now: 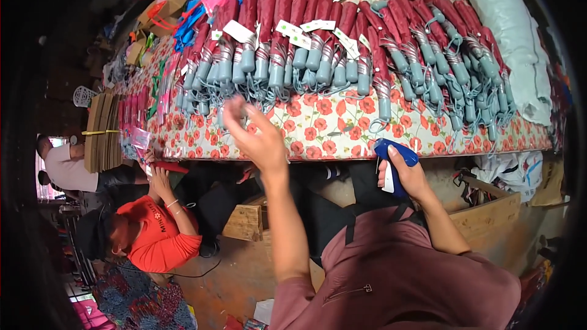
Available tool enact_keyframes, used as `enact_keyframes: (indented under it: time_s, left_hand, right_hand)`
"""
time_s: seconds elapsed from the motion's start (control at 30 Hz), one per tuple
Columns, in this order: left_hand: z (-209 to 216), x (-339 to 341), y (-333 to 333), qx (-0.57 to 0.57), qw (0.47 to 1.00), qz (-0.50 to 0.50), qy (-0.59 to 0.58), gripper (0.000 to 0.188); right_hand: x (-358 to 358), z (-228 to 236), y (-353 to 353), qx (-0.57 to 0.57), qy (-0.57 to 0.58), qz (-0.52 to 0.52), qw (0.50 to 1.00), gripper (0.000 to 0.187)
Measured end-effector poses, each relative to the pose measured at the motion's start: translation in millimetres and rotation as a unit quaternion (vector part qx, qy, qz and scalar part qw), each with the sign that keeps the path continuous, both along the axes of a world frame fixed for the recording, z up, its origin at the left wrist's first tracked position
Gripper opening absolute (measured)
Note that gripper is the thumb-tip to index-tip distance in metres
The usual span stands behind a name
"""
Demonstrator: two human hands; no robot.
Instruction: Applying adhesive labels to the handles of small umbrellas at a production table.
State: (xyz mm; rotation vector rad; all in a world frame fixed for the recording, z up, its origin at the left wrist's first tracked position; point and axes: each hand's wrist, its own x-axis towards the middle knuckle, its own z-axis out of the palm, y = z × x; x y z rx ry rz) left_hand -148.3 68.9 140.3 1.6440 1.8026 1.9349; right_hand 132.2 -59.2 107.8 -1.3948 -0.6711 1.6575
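Folded umbrellas with maroon canopies and grey handles lie packed side by side in a long row, handles toward me, thin cord loops hanging from them. White paper tags rest on several of them. My left hand is raised at the table's near edge, just in front of the handles, fingers apart and partly blurred, holding nothing I can see. At the table edge on the right, my right hand grips a blue and white tagging gun, its front end over the cloth.
A floral cloth covers the table. A large white wrapped roll lies along its right side. At left, a co-worker in a red shirt handles something at the table edge, near stacked cardboard. A wooden box stands below right.
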Motion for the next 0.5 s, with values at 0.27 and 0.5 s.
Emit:
enact_keyframes:
  time_s: [0.27,0.5]
  left_hand:
    - [-53.5,108.7,-138.5,-0.151,0.931,-0.126,-0.308,0.021]
    - [-66.1,146.9,-177.5,-0.348,0.675,-0.487,-0.431,0.062]
  right_hand:
    - [11.3,-13.2,54.0,0.100,-0.070,-0.055,0.991,0.038]
    - [-45.0,54.1,113.0,0.234,0.074,-0.164,0.955,0.033]
